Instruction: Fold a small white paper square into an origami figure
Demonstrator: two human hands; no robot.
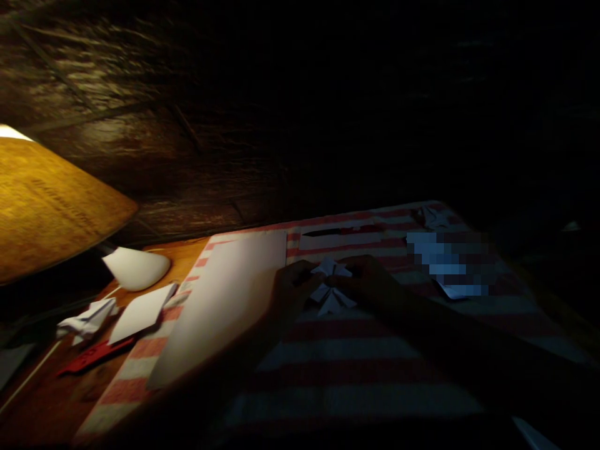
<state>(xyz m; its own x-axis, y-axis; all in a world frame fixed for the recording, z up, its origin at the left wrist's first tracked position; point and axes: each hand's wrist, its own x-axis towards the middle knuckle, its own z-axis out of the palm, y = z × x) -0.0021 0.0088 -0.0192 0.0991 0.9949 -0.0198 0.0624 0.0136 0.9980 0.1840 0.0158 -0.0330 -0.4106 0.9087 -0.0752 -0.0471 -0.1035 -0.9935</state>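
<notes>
A folded white paper piece (332, 300) with pointed, fanned flaps is held up over the striped cloth, near the middle of the view. On its left side my left hand (295, 281) is closed with the fingers pinching the paper's centre. From the other side my right hand (363, 278) pinches the same paper. Deep shadow hides most of the fingers' detail. A large white sheet (225, 281) lies left of my hands. Beyond them a dark-bladed knife (323, 232) with a red handle rests on a smaller strip of paper.
A lit lamp (56, 212) with a yellow shade and white base (138, 269) stands at left. Near it lie crumpled paper (89, 319), a white paper stack (140, 312) and a red tool (96, 356). At far right are folded paper (434, 217) and a blurred-out bluish item (445, 265).
</notes>
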